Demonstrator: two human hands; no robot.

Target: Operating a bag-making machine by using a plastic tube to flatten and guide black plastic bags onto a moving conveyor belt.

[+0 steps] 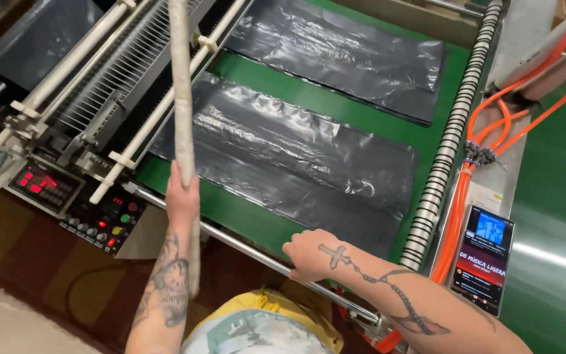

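My left hand (182,196) grips a long pale stick (179,72) that stands nearly upright, its top reaching past the frame's upper edge. My right hand (310,252) rests with curled fingers on a metal rail (244,246) at the near edge of a green conveyor belt (335,108). Two stacks of black plastic bags lie flat on the belt: the near stack (289,157) just beyond my right hand, the far stack (348,52) further up.
A machine with white rollers (86,49) and a control panel (93,216) with red displays and buttons stands at the left. A coiled roller (453,124), orange hoses (492,118) and a phone (483,255) with a lit screen are at the right.
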